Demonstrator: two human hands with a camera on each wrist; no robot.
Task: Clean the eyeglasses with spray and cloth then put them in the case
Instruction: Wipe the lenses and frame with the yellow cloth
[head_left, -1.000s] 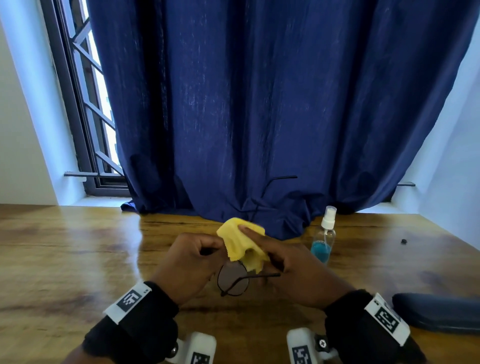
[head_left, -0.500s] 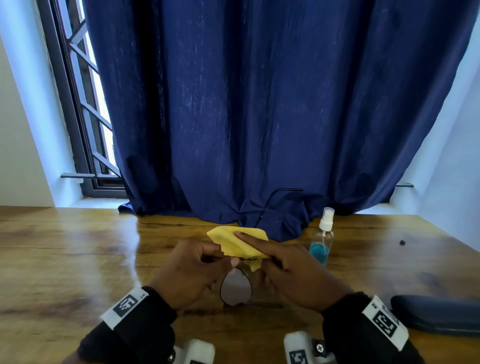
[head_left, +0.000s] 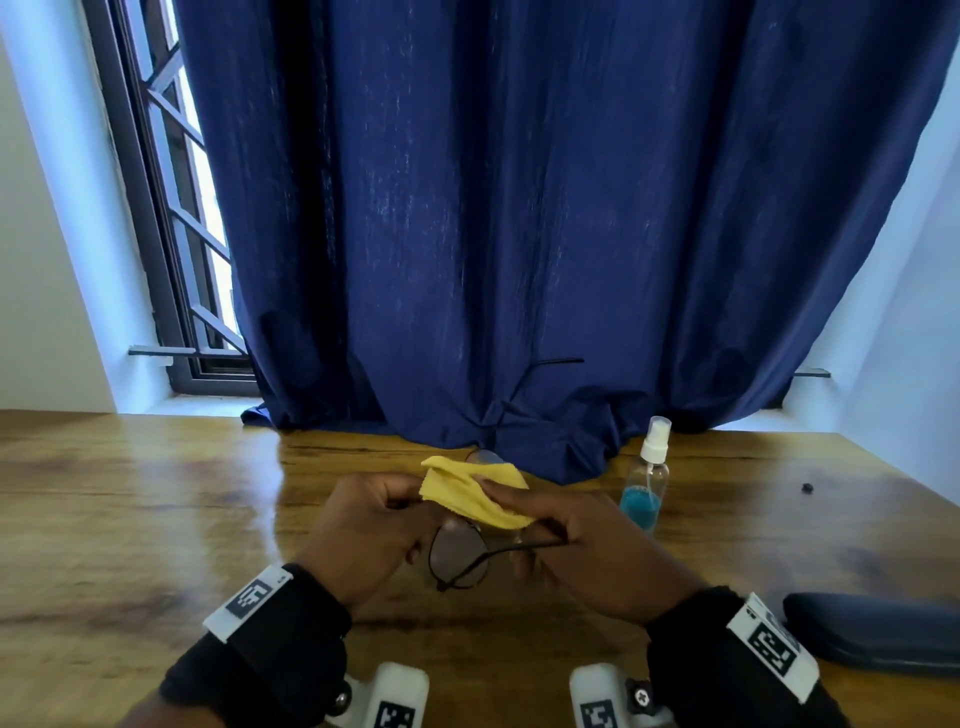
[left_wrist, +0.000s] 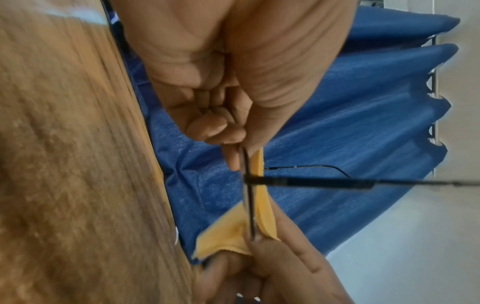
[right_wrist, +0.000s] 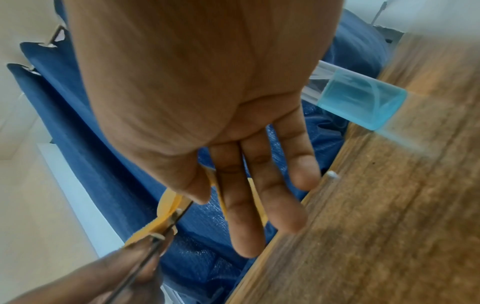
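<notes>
Spray bottle (head_left: 644, 486) upright, blue liquid low; case (head_left: 878, 639) closed.

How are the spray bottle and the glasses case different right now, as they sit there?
The spray bottle stands upright; the glasses case lies flat. The bottle is clear with blue liquid low inside; the case is dark and opaque. The bottle sits far back by the curtain, the case nearer. Both rest untouched on the wooden table.

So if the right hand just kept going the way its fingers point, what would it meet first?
Probably the left hand holding the eyeglasses: the right hand points leftward across them through the yellow cloth. Depth is uncertain.
</notes>
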